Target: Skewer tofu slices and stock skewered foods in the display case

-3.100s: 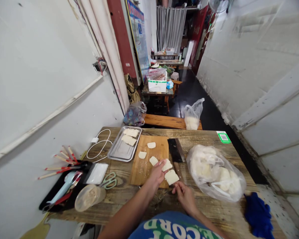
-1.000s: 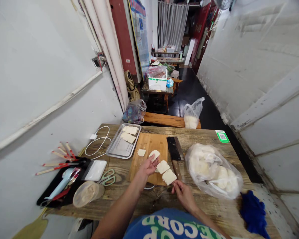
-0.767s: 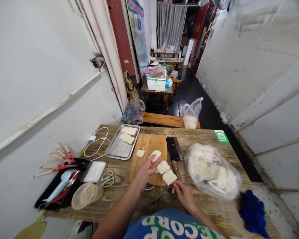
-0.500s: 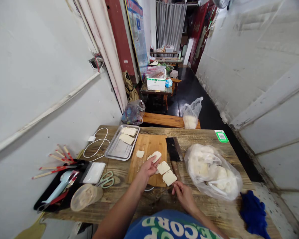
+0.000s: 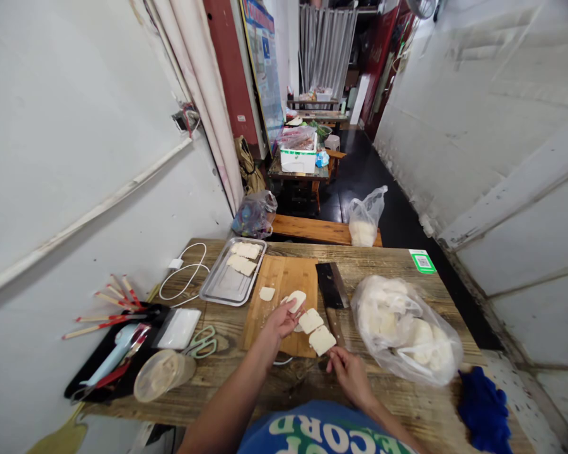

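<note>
Partly, the left hand (image 5: 283, 320) covers its white slice (image 5: 297, 299).

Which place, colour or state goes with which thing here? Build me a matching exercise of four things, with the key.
1. Left hand
2. Scissors
3. Cleaver
4. Metal tray

A. Between the cutting board and the clear bag
B. Holding a pale slice
C. Bears slices, left of the board
D. Pale green handles

Pairs: 1-B, 2-D, 3-A, 4-C.
</note>
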`<state>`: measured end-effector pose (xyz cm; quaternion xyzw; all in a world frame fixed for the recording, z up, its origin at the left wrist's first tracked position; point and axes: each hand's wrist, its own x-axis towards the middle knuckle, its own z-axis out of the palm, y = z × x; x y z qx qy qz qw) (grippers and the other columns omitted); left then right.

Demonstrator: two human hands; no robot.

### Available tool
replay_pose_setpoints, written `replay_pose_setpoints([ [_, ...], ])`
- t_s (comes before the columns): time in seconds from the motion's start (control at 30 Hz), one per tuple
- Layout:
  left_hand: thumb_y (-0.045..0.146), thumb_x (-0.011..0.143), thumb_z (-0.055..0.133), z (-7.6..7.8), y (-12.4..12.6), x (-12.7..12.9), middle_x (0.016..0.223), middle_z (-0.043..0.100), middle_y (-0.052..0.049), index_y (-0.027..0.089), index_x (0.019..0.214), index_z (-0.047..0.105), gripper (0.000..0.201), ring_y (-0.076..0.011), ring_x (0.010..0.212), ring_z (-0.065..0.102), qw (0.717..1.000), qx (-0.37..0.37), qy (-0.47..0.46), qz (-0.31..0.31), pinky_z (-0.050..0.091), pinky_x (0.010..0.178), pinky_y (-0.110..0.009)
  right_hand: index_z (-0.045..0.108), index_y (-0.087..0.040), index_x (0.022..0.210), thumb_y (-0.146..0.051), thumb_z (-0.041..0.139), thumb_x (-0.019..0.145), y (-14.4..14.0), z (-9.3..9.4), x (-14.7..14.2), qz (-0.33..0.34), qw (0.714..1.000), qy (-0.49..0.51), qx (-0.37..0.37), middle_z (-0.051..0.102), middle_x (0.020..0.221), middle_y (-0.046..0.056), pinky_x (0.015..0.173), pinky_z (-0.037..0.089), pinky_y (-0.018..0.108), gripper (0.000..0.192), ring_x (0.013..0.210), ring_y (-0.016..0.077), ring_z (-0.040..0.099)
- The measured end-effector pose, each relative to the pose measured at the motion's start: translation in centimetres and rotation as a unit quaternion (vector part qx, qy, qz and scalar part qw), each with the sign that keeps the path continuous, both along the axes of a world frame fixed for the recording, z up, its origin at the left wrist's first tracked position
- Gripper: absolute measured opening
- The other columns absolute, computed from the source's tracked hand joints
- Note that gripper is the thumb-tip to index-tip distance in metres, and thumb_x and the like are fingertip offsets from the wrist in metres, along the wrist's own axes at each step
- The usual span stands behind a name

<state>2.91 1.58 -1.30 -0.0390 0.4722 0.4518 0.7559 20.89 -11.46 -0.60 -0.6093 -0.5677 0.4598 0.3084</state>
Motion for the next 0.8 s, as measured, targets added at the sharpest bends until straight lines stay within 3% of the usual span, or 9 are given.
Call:
replay_pose_setpoints([
  [0.23,0.001,0.074,0.057,0.0,-0.2,0.0,0.085,0.066,-0.008,0.015,0.092,0.052,0.023,-0.0180,0.076,0.065,0.999,0.024,0.022,-0.001,0.054,0.072,-0.032,0.058,-0.017,0.070,-0.043,0.031,0.087,-0.1,-0.1,0.1,0.004,1.000,-0.010,0.001,0.063,0.059,0.002,0.057,0.036,0.023,0.041,0.056,0.0151,0.055],
  [0.63,0.000,0.073,0.057,2.0,-1.0,0.5,0.087,0.067,-0.010,0.012,0.092,0.056,0.022,-0.0201,0.075,0.066,0.997,0.035,0.039,-0.052,0.054,0.070,-0.031,0.057,-0.018,0.064,-0.042,0.030,0.086,-0.2,0.6,0.5,0.021,1.000,-0.015,-0.013,0.062,0.053,0.002,0.056,0.035,0.024,0.042,0.052,0.0153,0.055],
  [0.8,0.001,0.072,0.059,1.7,-1.2,0.5,0.085,0.067,-0.010,0.012,0.091,0.056,0.022,-0.0199,0.075,0.066,0.994,0.042,0.048,-0.083,0.054,0.068,-0.031,0.056,-0.018,0.061,-0.041,0.031,0.085,-0.2,1.2,0.8,0.021,0.999,-0.016,-0.021,0.062,0.053,0.003,0.055,0.036,0.025,0.041,0.050,0.0151,0.054],
])
